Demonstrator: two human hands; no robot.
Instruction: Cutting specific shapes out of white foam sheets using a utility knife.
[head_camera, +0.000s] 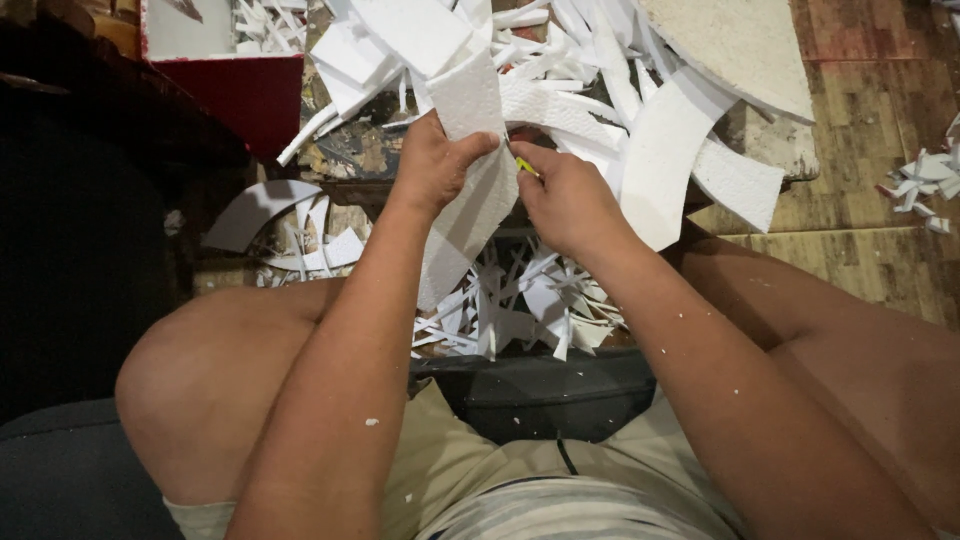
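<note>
- Head view: the left hand (432, 165) grips a long white foam sheet (470, 190) by its upper part, thumb across the front; the sheet hangs down between both forearms.
- The right hand (568, 195) is closed round a small yellow cutter (525, 165), its tip touching the sheet's right edge just beside the left thumb.
- White foam offcuts (520, 310) lie heaped on the floor below; more foam pieces (600, 80) cover the bench (780, 150) beyond the hands.
</note>
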